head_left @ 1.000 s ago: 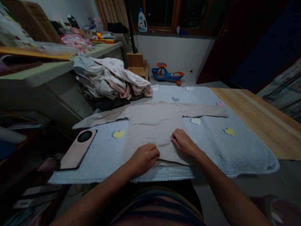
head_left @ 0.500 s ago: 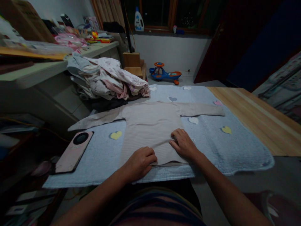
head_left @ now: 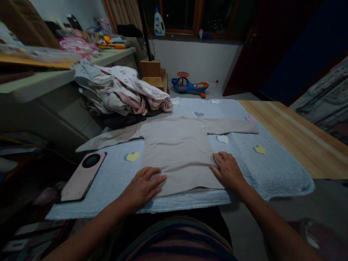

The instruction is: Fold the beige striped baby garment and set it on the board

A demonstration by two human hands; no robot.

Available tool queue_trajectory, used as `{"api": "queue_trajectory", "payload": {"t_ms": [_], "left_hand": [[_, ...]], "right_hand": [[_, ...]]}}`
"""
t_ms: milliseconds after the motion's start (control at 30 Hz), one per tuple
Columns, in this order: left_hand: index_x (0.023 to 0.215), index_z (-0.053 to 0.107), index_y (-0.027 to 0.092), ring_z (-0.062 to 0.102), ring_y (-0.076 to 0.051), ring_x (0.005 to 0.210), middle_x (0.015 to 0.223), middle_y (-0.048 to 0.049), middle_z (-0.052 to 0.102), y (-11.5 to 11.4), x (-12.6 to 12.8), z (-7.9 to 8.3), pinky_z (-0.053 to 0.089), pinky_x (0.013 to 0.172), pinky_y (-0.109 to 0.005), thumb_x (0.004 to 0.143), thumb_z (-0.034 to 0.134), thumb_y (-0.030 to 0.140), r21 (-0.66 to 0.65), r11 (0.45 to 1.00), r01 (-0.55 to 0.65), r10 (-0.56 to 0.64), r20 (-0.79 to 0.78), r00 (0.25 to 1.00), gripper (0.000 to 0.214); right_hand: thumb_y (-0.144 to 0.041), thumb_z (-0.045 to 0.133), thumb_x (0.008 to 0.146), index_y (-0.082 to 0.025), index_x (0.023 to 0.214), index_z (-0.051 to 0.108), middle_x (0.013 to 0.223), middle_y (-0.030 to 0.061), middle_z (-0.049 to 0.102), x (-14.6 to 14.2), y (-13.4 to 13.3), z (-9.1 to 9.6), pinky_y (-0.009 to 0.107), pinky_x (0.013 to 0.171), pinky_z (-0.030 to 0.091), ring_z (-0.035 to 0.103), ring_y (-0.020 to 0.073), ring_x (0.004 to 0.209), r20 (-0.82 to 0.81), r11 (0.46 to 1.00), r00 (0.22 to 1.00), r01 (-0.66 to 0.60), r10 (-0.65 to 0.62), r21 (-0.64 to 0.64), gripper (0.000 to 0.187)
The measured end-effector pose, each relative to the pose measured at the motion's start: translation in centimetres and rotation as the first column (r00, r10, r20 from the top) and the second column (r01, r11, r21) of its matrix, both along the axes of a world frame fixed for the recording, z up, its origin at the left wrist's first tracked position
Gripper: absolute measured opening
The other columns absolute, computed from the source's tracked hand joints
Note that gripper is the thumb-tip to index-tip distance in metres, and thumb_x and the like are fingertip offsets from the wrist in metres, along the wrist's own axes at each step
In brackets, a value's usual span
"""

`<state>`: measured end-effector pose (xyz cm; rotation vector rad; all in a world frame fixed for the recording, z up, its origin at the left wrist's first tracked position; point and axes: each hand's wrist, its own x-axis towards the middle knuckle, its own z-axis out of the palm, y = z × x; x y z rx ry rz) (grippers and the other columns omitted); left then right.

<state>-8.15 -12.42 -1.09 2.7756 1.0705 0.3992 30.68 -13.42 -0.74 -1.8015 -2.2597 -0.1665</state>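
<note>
Beige, finely striped, long-sleeved fabric top point(head_left: 178, 152) lying flat between two spread hands.
Left grip point(head_left: 143, 185), fingers loosely parted, rests on one hem corner; right grip point(head_left: 228, 169), thumb apart, touches the opposite side edge. Neither is nearer; the sleeves' long axis runs crosswise beyond both, over pale-blue, heart-patterned cloth point(head_left: 108, 194).

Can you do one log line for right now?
left hand: open, on shirt, lower left; right hand: open, on shirt, lower right; shirt: spread on blanket, lightly creased; phone: on blanket
</note>
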Motion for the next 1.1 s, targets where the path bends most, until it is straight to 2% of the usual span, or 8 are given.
{"api": "queue_trajectory", "payload": {"t_ms": [133, 267, 367, 500, 600, 733, 967, 1100], "left_hand": [[0.13, 0.06, 0.023, 0.05, -0.031, 0.119, 0.134, -0.0139, 0.051, -1.3, -1.1, -0.1, 0.048, 0.1, -0.047, 0.093, 0.055, 0.041, 0.073, 0.942, -0.329, 0.328, 0.026, 0.944, 0.041], [0.137, 0.052, 0.015, 0.061, -0.029, 0.097, 0.11, -0.0141, 0.061, -2.3, -1.4, 0.3, 0.053, 0.089, -0.046, 0.094, 0.049, 0.048, -0.003, 0.839, -0.544, 0.542, -0.07, 0.837, 0.054], [0.138, 0.049, 0.014, 0.064, -0.028, 0.097, 0.106, -0.0127, 0.065, -2.5, -1.2, 0.3, 0.053, 0.089, -0.044, 0.094, 0.046, 0.046, -0.08, 0.826, -0.559, 0.553, -0.08, 0.829, 0.055], [0.136, 0.049, 0.018, 0.065, -0.026, 0.108, 0.119, -0.0109, 0.068, -2.5, -0.6, 0.6, 0.052, 0.094, -0.041, 0.093, 0.045, 0.04, -0.195, 0.823, -0.534, 0.544, 0.0, 0.839, 0.048], [0.133, 0.052, 0.02, 0.065, -0.024, 0.11, 0.125, -0.0099, 0.066, -2.4, 0.1, 1.2, 0.053, 0.092, -0.038, 0.095, 0.041, 0.037, -0.266, 0.797, -0.543, 0.576, 0.061, 0.815, 0.043], [0.125, 0.057, 0.021, 0.066, -0.023, 0.107, 0.12, -0.0092, 0.067, -2.2, 0.5, 1.7, 0.052, 0.092, -0.037, 0.094, 0.04, 0.038, -0.315, 0.775, -0.547, 0.596, 0.078, 0.799, 0.039], [0.125, 0.055, 0.024, 0.072, -0.024, 0.09, 0.093, -0.0043, 0.075, -1.7, 0.5, 3.3, 0.05, 0.078, -0.033, 0.099, 0.036, 0.037, -0.394, 0.65, -0.65, 0.597, -0.264, 0.757, 0.035], [0.131, 0.053, 0.025, 0.072, -0.025, 0.089, 0.097, -0.0058, 0.076, -1.9, 0.5, 3.7, 0.05, 0.073, -0.033, 0.101, 0.037, 0.037, -0.302, 0.662, -0.686, 0.577, -0.378, 0.724, 0.036]], "right_hand": [[-0.038, 0.051, 0.097, -0.011, 0.117, 0.057, 0.098, 0.0146, 0.062, -0.5, -2.0, 0.1, 0.041, 0.084, 0.048, 0.058, 0.029, 0.093, 0.025, 0.994, 0.993, 0.113, -0.113, -0.004, 0.035], [-0.039, 0.049, 0.097, -0.01, 0.123, 0.054, 0.101, 0.017, 0.064, -1.4, -3.4, -0.4, 0.043, 0.084, 0.05, 0.06, 0.0314, 0.094, 0.048, 0.986, 0.987, 0.159, -0.156, -0.053, 0.039], [-0.035, 0.049, 0.095, -0.01, 0.129, 0.051, 0.11, 0.0182, 0.066, -1.7, -3.5, -0.9, 0.044, 0.088, 0.05, 0.063, 0.0319, 0.099, -0.034, 0.983, 0.986, 0.163, -0.166, -0.082, 0.043], [-0.032, 0.048, 0.092, -0.014, 0.132, 0.049, 0.122, 0.0163, 0.064, -1.6, -3.1, -1.4, 0.041, 0.089, 0.052, 0.065, 0.0283, 0.103, -0.246, 0.986, 0.955, 0.155, -0.165, -0.059, 0.044], [-0.032, 0.047, 0.091, -0.016, 0.131, 0.05, 0.118, 0.0145, 0.065, -1.5, -2.9, -1.3, 0.04, 0.086, 0.054, 0.066, 0.0255, 0.093, -0.345, 0.987, 0.925, 0.156, -0.16, -0.04, 0.043], [-0.033, 0.046, 0.091, -0.016, 0.13, 0.051, 0.115, 0.0142, 0.066, -1.5, -2.9, -1.2, 0.039, 0.085, 0.054, 0.066, 0.0245, 0.091, -0.36, 0.988, 0.921, 0.144, -0.151, -0.047, 0.043], [-0.037, 0.048, 0.092, -0.015, 0.126, 0.055, 0.103, 0.0129, 0.072, -0.6, -3.0, -1.2, 0.037, 0.077, 0.055, 0.071, 0.0264, 0.088, -0.289, 0.964, 0.926, 0.197, -0.244, -0.181, 0.041], [-0.037, 0.049, 0.093, -0.016, 0.127, 0.055, 0.099, 0.0117, 0.073, -0.6, -3.2, -1.3, 0.035, 0.074, 0.055, 0.072, 0.027, 0.087, -0.213, 0.959, 0.944, 0.214, -0.252, -0.185, 0.04]]}}
